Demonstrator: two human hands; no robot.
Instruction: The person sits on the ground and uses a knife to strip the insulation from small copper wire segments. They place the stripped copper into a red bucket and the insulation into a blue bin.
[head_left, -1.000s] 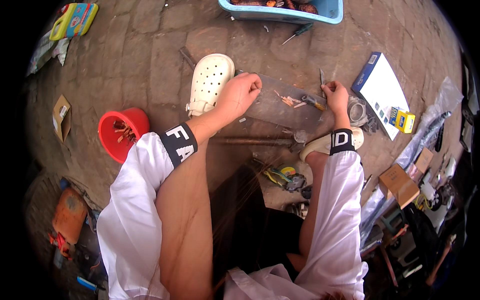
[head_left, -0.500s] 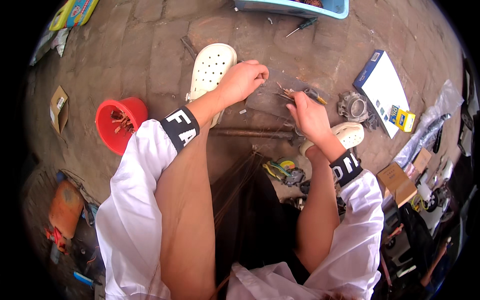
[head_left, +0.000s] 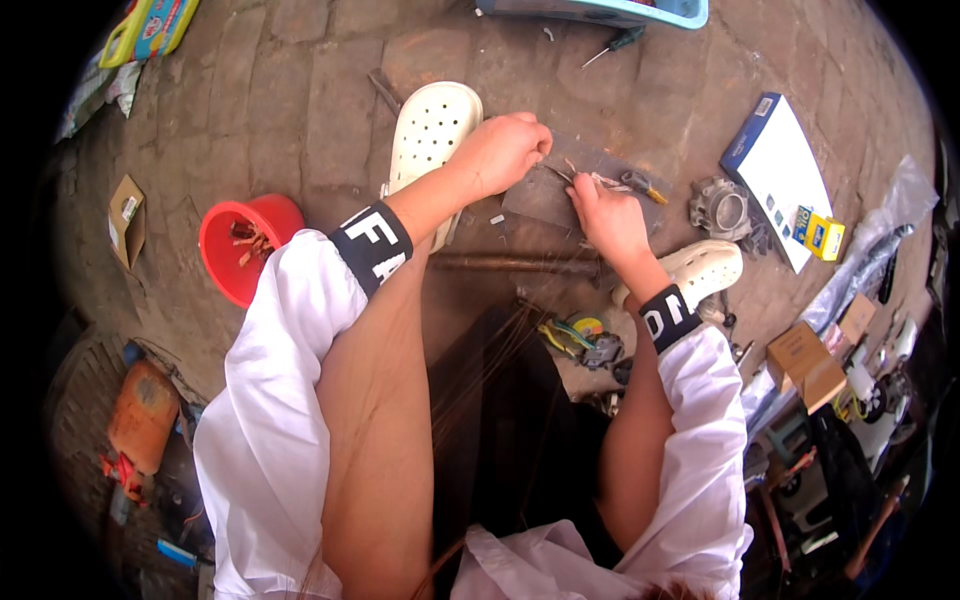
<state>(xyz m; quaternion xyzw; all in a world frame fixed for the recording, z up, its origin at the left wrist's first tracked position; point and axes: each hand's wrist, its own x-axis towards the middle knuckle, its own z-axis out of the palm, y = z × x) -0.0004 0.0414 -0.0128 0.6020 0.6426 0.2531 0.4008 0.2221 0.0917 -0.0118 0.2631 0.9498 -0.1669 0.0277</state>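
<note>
My left hand (head_left: 506, 153) is closed, fingers curled, beside the white clog (head_left: 432, 125) on my left foot. What it holds, if anything, is hidden. Just to its right, my right hand (head_left: 609, 218) pinches near a thin dark sliver (head_left: 560, 173); its grip is too small to make out. Both hands are above a flat dark plate (head_left: 530, 205) on the ground. Some pale reddish strips (head_left: 603, 180) lie by the right fingertips, next to a small tool with a black and yellow handle (head_left: 648, 187).
A red bucket (head_left: 285, 213) with brownish scraps stands left. A wooden-looking rod (head_left: 515, 263) lies nearer me. To the right are a metal throttle-like part (head_left: 720, 208), a white and blue box (head_left: 785, 170) and a cardboard box (head_left: 806, 366). Ahead are a screwdriver (head_left: 625, 40) and a blue bin (head_left: 600, 14).
My right hand has moved left and slightly farther away, closer to my left hand. My left hand has shifted slightly right and away. The whole view has also shifted a little.
</note>
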